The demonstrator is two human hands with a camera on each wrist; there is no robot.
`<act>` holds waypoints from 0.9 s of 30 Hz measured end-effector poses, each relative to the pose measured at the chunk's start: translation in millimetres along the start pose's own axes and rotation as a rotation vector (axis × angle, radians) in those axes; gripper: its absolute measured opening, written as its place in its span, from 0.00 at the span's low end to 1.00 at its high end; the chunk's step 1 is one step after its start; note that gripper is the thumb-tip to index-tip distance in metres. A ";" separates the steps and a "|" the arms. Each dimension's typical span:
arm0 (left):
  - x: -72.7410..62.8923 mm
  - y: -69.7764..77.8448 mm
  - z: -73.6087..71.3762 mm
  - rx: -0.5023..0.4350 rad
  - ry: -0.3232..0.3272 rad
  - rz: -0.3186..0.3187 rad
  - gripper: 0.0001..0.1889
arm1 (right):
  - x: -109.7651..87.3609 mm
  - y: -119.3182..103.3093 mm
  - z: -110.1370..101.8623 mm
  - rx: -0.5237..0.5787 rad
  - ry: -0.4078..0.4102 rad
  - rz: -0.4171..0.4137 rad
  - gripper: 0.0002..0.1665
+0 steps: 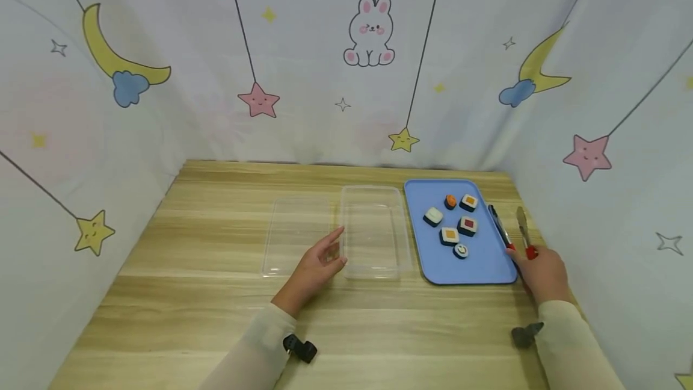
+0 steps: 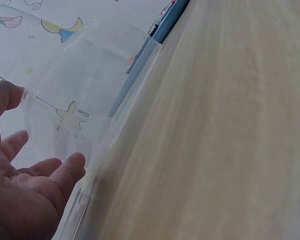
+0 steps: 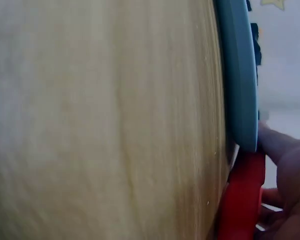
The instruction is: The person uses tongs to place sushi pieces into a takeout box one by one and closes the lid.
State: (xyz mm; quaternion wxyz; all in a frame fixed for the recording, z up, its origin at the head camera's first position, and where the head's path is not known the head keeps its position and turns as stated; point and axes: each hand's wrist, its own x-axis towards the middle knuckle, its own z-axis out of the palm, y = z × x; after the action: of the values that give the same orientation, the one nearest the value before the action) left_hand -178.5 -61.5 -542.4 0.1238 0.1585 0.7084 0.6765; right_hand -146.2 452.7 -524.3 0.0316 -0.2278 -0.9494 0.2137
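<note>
R hand (image 1: pixel 544 272), far R of table (image 1: pixel 216 330): fingers curled round the red grips of the tongs (image 1: pixel 531 252), though exact finger placement is part hidden, incl. in the R wrist view; the two tong arms stand apart, tips away from the person, one lying close along the R rim of the blue tray (image 1: pixel 471 272) (contact unclear). L hand (image 1: pixel 315 268), at the L side of the clear box (image 1: pixel 373 224): thumb & fingers apart, nothing pinched, tips at the side wall, contact hard to confirm. Clear lid (image 1: pixel 298 227) lies just L of the box, part behind L hand; six sushi pcs (image 1: pixel 449 235) sit on the tray, R of the box. Step in hand, as judged: taking up the tongs w/ R hand while L hand steadies the box. For best results, seat thumb & fingers on opp. grips, well back from the metal, so the arms close evenly; lift clear of the rim before swinging inward, else the near arm may catch & drag the tray or scatter pcs. L hand needs only light, flat pressure: the thin wall would prob. flex under a squeeze, & a hard push could slide the box into the tray.
</note>
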 end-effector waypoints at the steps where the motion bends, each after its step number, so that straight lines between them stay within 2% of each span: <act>1: 0.5 0.0 0.7 -0.002 -0.001 -0.003 0.37 | 0.2 1.7 -0.7 0.006 0.002 -0.004 0.46; 8: -1.1 1.9 4.2 -0.003 0.001 -0.010 0.36 | -0.1 7.4 -10.3 0.015 -0.033 0.029 0.48; 12: -2.4 -1.0 4.4 0.004 0.009 -0.012 0.36 | -1.1 3.7 -15.2 0.094 -0.019 0.058 0.46; 14: -3.5 -2.9 3.9 0.014 0.018 -0.013 0.36 | -2.1 -4.0 -16.1 0.138 -0.004 0.046 0.44; 20: -3.9 -4.4 2.5 0.018 0.029 -0.011 0.36 | -3.5 -44.3 -16.7 0.174 -0.005 -0.091 0.44; 23: -2.0 -3.4 2.9 0.016 0.029 -0.010 0.36 | -2.6 -61.1 -16.1 0.145 0.000 -0.179 0.41; 27: 2.0 -3.1 5.0 0.019 0.030 0.000 0.36 | -0.5 -71.6 -14.9 0.068 -0.009 -0.263 0.37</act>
State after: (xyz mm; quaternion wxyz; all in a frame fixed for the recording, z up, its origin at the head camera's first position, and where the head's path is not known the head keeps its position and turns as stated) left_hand -178.6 -56.2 -545.7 0.1114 0.1494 0.7165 0.6722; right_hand -173.4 400.7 -480.7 0.0626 -0.0994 -0.9635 0.2407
